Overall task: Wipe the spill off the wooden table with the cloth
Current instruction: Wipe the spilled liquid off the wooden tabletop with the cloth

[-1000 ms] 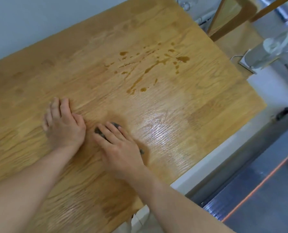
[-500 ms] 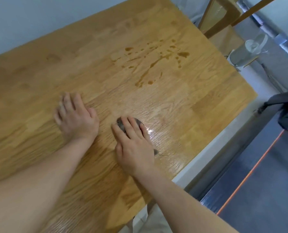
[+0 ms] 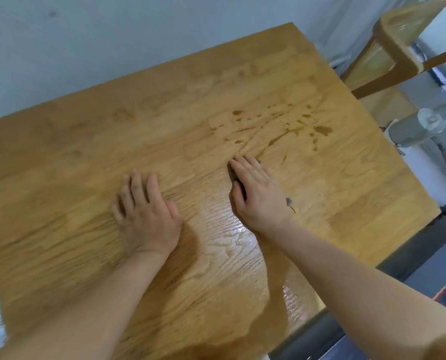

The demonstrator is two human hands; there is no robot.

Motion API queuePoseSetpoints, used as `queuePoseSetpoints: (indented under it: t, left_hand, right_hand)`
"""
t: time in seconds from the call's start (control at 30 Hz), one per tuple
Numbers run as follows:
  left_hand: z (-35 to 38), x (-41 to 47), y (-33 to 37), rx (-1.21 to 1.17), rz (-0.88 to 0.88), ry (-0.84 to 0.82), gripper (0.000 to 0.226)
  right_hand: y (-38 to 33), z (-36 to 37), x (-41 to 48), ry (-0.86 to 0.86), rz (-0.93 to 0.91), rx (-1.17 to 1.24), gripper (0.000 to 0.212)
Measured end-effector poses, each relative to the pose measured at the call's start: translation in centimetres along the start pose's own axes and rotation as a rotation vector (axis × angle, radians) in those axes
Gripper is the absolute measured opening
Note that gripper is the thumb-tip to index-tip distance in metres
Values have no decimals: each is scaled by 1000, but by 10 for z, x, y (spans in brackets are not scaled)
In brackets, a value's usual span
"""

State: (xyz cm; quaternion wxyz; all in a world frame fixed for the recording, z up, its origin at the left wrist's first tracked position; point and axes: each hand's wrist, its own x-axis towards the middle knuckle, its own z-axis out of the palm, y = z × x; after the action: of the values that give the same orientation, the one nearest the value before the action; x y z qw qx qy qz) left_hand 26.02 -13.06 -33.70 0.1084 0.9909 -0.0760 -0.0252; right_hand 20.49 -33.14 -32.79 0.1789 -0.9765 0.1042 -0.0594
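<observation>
Presses flat with the right hand (image 3: 258,196) on the cloth (image 3: 289,201), fingers straight and close together, none curled round it. Covers nearly all of that cloth with palm and fingers; leaves only dark grey scraps showing beside the outer edge of the hand, between thumb and forefinger, and at the fingertips. Holds it down just right of the frame's centre, on the wooden table (image 3: 86,157). Reaches with the fingertips to the lower fringe of the spill (image 3: 281,133); touching or just short of it, cannot tell. Faces amber drops and streaks scattered above the hand, toward the upper right of the tabletop. Works beside a glossy sheen running below the right wrist toward the lower edge of the frame. Rests the left hand (image 3: 143,211) flat on bare wood left of centre, fingers straight, holding nothing, apart from the cloth. Looks past the table to a wooden chair (image 3: 398,55) at upper right, a blurred white appliance (image 3: 424,123) at the right edge and a pale wall (image 3: 112,35) along the top.
</observation>
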Motion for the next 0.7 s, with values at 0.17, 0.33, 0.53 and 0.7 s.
queuePoseSetpoints:
  t: [0.17,0.33,0.53,0.7]
  left_hand:
    - [-1,7,-1,40,-7,21,57]
    - [-2,-3,3,73,-14,1,56]
    - [-6,5,4,97,-26,-17,58]
    - [-5,4,5,103,-30,1,59]
  right_hand:
    - [-39,29,81,20,-71,59,43]
    - [-23,15,10,-30,-164,123,43]
    - [14,3,0,-168,-406,72,46]
    - [-6,22,83,-116,-265,44,50]
